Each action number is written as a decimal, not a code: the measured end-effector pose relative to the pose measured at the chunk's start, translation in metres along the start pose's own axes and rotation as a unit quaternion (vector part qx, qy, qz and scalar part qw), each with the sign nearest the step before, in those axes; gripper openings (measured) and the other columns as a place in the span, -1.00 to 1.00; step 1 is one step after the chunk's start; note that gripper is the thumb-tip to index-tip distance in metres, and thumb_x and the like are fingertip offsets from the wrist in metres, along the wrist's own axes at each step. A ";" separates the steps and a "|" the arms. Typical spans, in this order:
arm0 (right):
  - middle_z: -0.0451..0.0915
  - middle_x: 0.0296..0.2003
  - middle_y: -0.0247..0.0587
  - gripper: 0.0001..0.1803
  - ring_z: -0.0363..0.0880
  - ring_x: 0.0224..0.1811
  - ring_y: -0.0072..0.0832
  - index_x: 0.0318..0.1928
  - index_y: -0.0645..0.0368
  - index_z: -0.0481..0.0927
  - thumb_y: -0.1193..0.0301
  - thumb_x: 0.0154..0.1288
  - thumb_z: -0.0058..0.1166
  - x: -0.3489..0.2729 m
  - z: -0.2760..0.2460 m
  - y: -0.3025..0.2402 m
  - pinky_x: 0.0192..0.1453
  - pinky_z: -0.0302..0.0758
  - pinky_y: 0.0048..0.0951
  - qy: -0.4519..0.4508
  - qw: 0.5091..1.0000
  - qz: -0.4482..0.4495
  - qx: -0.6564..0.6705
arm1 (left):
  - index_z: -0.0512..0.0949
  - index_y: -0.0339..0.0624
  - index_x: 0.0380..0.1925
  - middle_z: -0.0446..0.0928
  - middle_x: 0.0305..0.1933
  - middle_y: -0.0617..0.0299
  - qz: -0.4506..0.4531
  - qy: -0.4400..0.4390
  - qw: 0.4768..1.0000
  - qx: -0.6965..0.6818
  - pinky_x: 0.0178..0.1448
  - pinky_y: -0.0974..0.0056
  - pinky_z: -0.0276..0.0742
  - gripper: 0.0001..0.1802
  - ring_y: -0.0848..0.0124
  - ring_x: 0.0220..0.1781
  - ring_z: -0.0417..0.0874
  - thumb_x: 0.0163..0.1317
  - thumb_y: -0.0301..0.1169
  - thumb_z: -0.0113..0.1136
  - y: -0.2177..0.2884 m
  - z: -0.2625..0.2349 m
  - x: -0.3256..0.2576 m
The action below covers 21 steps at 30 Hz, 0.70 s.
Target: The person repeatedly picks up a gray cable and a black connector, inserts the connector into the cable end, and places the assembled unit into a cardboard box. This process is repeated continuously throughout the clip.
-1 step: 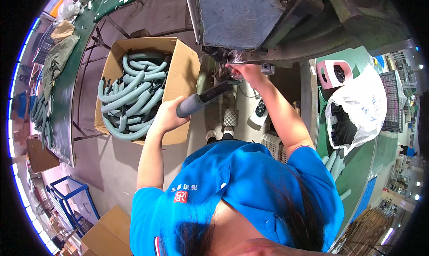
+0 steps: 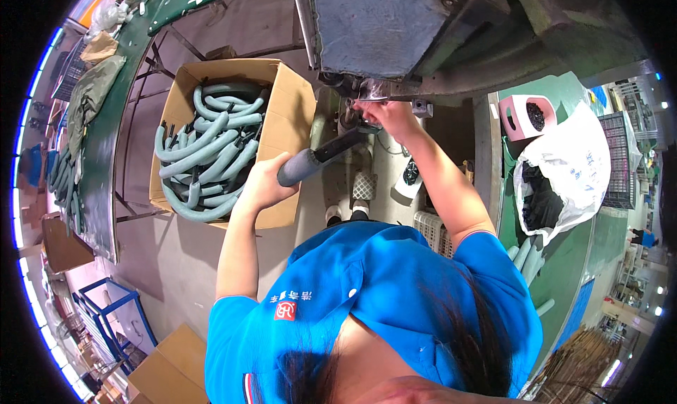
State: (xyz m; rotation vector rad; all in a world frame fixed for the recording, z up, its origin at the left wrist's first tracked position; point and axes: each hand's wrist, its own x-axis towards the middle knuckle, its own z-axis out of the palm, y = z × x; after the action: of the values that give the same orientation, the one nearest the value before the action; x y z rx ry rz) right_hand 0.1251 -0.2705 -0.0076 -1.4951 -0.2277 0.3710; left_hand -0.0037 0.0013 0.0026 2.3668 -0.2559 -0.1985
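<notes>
My left hand (image 2: 266,181) is wrapped round a grey foam-sleeved bar (image 2: 299,168), close to the front flap of a cardboard box. From the sleeve a dark, narrow bar end (image 2: 337,146) slants up and right to the underside of a large machine (image 2: 381,30). There my right hand (image 2: 392,118) is closed, its fingers bent together beside a clear plastic piece (image 2: 374,89) under the machine's head. What those fingers pinch is too small and partly hidden to make out. Bent grey foam-sleeved tubes (image 2: 211,157) fill the cardboard box (image 2: 290,115) at my left.
On the green table (image 2: 511,171) to my right stand a pink container (image 2: 517,115) of small dark parts and a white sack (image 2: 575,168) with black pieces. A pedal (image 2: 407,185) lies on the floor below the machine. Another green table (image 2: 106,157) runs along the left.
My right hand has shifted very slightly downward at the machine, and its fingers are more curled. My left hand and the foam-sleeved bar stay nearly still.
</notes>
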 end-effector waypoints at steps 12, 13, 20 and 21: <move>0.64 -0.40 -0.19 -0.83 0.64 -0.41 -0.36 -0.21 0.22 0.64 0.51 0.14 0.22 -0.009 0.008 -0.001 -0.32 0.58 -0.46 0.106 0.797 -0.407 -0.435 | 0.50 -0.17 -0.21 0.56 -0.41 -0.09 0.013 0.025 1.000 0.015 -0.19 0.08 0.51 -0.54 -0.05 -0.28 0.59 -0.22 -0.36 0.34 -0.003 0.004 -0.007; 0.62 -0.36 -0.13 -0.77 0.62 -0.38 -0.23 -0.18 0.18 0.63 0.54 0.09 0.22 -0.009 0.011 -0.010 -0.28 0.57 -0.38 0.102 0.778 -0.433 -0.443 | 0.50 -0.18 -0.21 0.56 -0.40 -0.10 0.012 0.024 1.000 0.012 -0.19 0.08 0.51 -0.53 -0.05 -0.27 0.59 -0.23 -0.36 0.34 -0.002 0.004 -0.006; 0.61 -0.33 -0.16 -0.83 0.62 -0.35 -0.35 -0.19 0.21 0.56 0.41 0.25 0.13 -0.014 -0.009 -0.007 -0.28 0.56 -0.43 0.114 0.788 -0.384 -0.468 | 0.49 -0.21 -0.22 0.56 -0.40 -0.12 0.012 0.004 1.000 0.006 -0.17 0.06 0.50 -0.52 -0.05 -0.25 0.59 -0.24 -0.35 0.36 0.005 -0.001 0.008; 0.61 -0.34 -0.18 -0.83 0.61 -0.36 -0.40 -0.19 0.21 0.55 0.38 0.30 0.09 -0.015 -0.014 -0.004 -0.29 0.55 -0.45 0.104 0.857 -0.297 -0.409 | 0.50 -0.21 -0.22 0.56 -0.40 -0.12 0.009 -0.004 1.000 0.017 -0.17 0.06 0.50 -0.51 -0.05 -0.25 0.59 -0.24 -0.35 0.36 0.008 -0.003 0.012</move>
State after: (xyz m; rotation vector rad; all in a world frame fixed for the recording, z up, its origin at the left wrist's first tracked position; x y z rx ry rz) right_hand 0.1164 -0.2890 -0.0036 -2.1709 -0.7171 -0.4555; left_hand 0.0079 -0.0054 0.0098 2.3967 -0.2871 -0.1969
